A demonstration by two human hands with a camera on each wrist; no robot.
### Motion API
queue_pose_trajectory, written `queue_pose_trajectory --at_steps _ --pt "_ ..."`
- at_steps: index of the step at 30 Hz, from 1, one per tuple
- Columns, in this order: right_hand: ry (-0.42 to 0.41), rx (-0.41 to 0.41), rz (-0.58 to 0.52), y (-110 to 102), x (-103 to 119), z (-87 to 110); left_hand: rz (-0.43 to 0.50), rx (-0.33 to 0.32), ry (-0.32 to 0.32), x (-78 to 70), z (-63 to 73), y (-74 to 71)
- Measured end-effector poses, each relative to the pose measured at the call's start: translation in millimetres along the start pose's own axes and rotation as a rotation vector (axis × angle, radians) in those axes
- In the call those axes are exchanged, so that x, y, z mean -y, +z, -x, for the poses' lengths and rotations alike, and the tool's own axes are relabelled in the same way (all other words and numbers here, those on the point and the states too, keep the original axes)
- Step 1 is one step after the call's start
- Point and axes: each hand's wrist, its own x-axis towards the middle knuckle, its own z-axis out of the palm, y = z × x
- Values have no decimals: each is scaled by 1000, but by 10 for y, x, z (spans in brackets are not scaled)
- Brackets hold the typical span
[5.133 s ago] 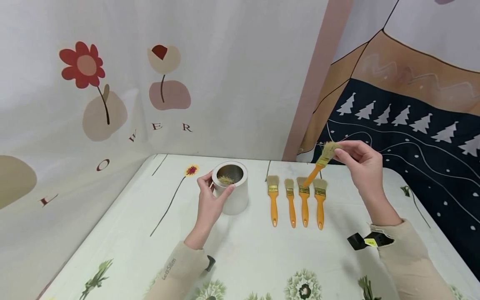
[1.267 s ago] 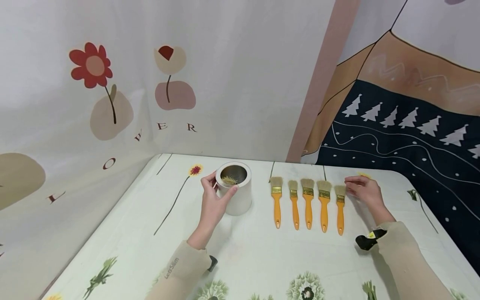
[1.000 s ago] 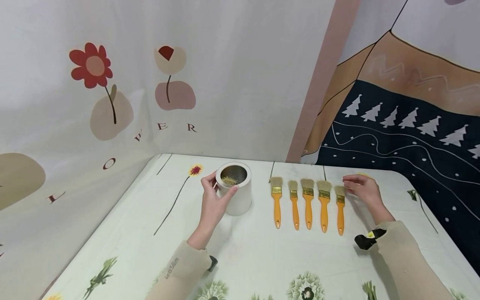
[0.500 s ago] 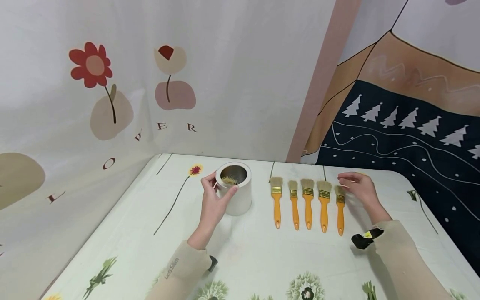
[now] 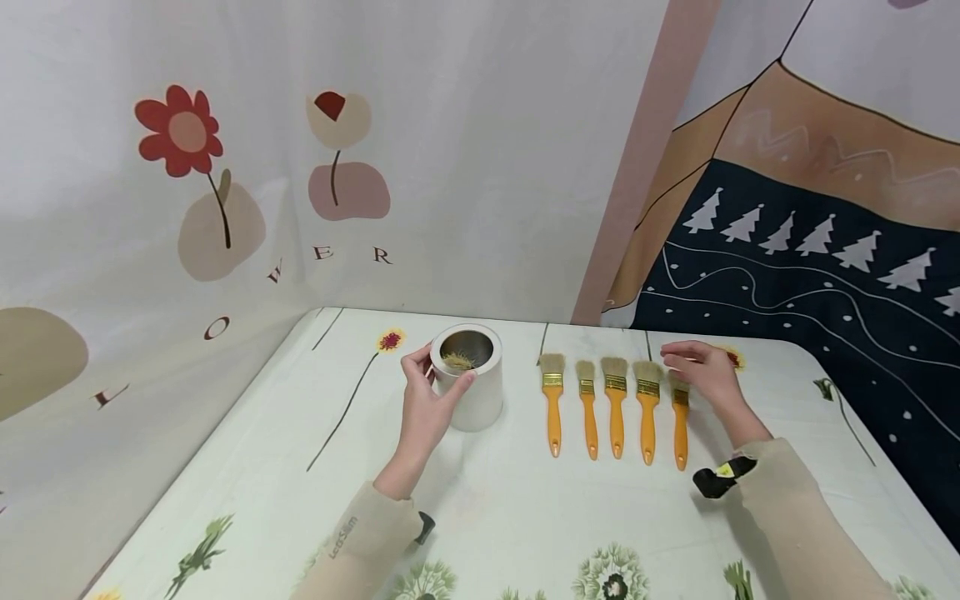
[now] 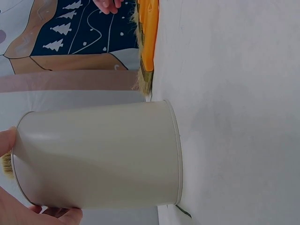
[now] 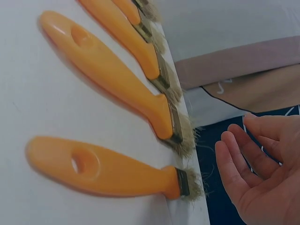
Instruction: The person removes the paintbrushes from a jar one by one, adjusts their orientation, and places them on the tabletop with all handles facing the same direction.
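My left hand [image 5: 429, 410] grips the rim of a white cylindrical can [image 5: 480, 404] that stands upright on the table, thumb on the near side. Bristles of a paintbrush [image 5: 457, 361] show inside the can. To its right, several paintbrushes with orange handles lie in a row, bristles toward the back. My right hand [image 5: 708, 375] hovers over the bristle end of the rightmost paintbrush [image 5: 681, 437], partly covering it. In the right wrist view its fingers [image 7: 231, 161] are loosely bent, apart from the brushes and holding nothing. Beside that brush lies a wider paintbrush [image 5: 648, 425].
The leftmost paintbrush [image 5: 553, 417] lies a short way right of the can. A white flower-printed cloth [image 5: 487, 517] covers the table. Printed fabric [image 5: 487, 167] hangs behind its back edge, with a dark tree-patterned part [image 5: 810, 275] at the right.
The paintbrush my right hand held in the air earlier now lies at the row's right end, let go. That hand has since drifted left over its bristles. My left hand keeps its grip.
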Motion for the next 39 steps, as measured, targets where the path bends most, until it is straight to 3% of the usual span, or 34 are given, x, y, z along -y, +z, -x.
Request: queue_pose_trajectory --at_steps 8,14,19,39 --pt "26 1 52 101 76 29 1 -7 7 5 -4 3" --pt "40 65 62 142 498 334 5 -8 6 7 -4 1" --pt "-10 102 83 188 761 504 10 -6 -1 -3 -1 1" --pt "-126 168 25 411 1095 613 1 -4 -2 -6 -2 2"
